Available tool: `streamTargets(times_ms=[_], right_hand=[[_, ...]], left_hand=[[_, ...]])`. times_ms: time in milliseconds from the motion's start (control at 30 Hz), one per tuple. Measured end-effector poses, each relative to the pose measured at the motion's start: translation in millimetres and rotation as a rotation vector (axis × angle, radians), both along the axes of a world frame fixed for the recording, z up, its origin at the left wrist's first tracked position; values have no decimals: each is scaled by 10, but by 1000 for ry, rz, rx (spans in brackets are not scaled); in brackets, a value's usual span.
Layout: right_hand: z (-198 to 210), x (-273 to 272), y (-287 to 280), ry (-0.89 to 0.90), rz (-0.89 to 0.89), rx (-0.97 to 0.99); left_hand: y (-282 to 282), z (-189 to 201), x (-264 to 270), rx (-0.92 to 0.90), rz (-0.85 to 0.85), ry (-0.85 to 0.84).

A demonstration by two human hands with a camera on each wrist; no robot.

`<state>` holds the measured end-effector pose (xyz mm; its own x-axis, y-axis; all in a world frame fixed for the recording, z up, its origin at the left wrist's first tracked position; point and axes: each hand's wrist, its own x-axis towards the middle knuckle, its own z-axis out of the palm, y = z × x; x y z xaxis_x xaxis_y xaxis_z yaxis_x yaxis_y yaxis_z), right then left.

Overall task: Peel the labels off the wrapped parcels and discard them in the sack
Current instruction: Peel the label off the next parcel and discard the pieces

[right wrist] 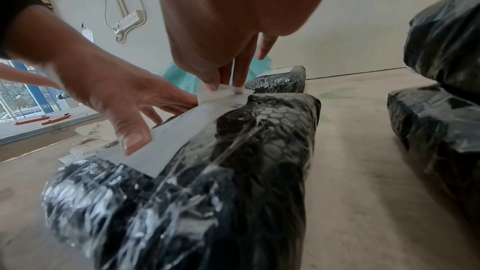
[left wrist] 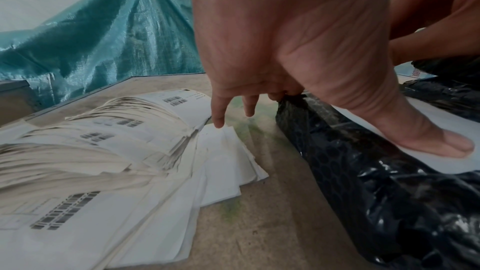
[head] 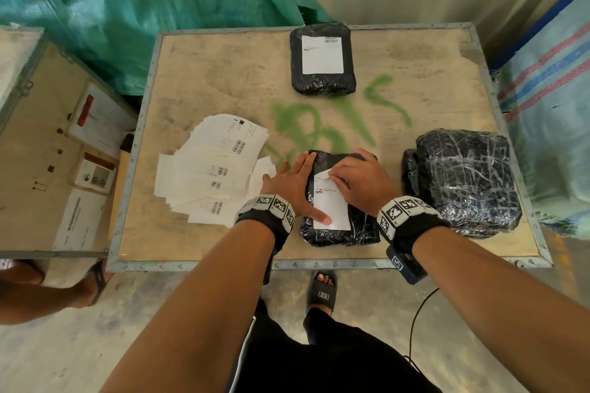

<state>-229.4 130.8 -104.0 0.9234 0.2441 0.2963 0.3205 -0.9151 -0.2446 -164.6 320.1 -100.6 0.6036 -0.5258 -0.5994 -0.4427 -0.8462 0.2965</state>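
Note:
A black wrapped parcel (head: 341, 226) (left wrist: 363, 171) (right wrist: 233, 171) lies at the table's near edge with a white label (head: 330, 207) (right wrist: 166, 143) on top. My left hand (head: 287, 182) (left wrist: 298, 59) lies flat over the parcel's left side, its thumb pressing the label's near part. My right hand (head: 357, 179) (right wrist: 221, 28) pinches the label's lifted far corner (right wrist: 207, 91) between thumb and fingers. A second labelled parcel (head: 322, 57) sits at the far edge. A bigger wrapped bundle (head: 463, 182) without a visible label sits at the right.
A spread pile of peeled labels (head: 210, 172) (left wrist: 91, 161) covers the table's left part. The wooden table (head: 198, 73) has a metal rim and green spray paint. A teal tarp (head: 127, 9), a woven sack (head: 549, 105) at right, a crate at left.

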Motion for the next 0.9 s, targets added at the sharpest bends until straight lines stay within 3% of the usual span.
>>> streamTargets(times_ms=[200, 367, 533, 900], right_hand=[[33, -76, -18, 98, -16, 35], [107, -44, -40, 288, -92, 237], [163, 53, -102, 389, -238, 319], [192, 84, -59, 535, -287, 455]], left_hand=[[-21, 6, 13, 11, -13, -5], [-45, 20, 12, -12, -54, -54], [-70, 14, 19, -217, -174, -73], [-116, -29, 60, -287, -106, -25]])
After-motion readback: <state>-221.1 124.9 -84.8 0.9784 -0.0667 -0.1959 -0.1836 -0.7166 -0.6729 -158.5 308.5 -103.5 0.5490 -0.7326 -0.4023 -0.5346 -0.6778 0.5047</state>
